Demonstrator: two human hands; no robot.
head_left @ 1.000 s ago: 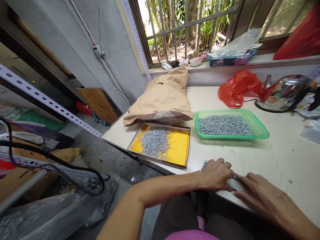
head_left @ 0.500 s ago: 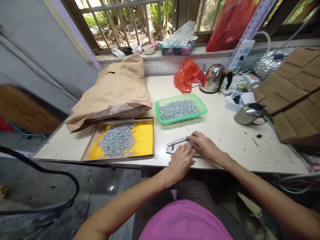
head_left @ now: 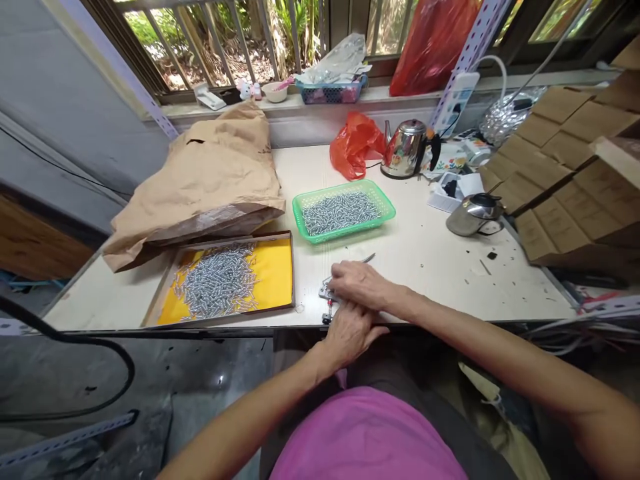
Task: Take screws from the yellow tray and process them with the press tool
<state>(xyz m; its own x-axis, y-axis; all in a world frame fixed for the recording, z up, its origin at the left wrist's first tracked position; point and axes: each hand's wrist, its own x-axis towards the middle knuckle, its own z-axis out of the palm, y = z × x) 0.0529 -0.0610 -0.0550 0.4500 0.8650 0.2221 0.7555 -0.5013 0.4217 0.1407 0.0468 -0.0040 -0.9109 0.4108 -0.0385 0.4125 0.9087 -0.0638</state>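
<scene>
A small metal lever tool lies near the table's front edge, mostly covered by my hands. A red and black part juts from its near side. The curved metal lever points up and right behind my knuckles. My left hand is closed over the tool's body, thumb out to the right, fingertips hidden. My right hand crosses above it, fingers bent down and closed at the tool's left end; whatever they pinch is hidden. Left of them, small metal pins are heaped in a yellow-lined shallow box.
A green basket of similar pins stands behind my hands. A large brown paper bag leans over the box. Farther back are a red plastic bag, a kettle and a steel pot. Stacked cartons stand right.
My right hand has moved left across my left hand to the tool's left end. The curved lever now shows behind the knuckles. The view has shifted slightly right.
</scene>
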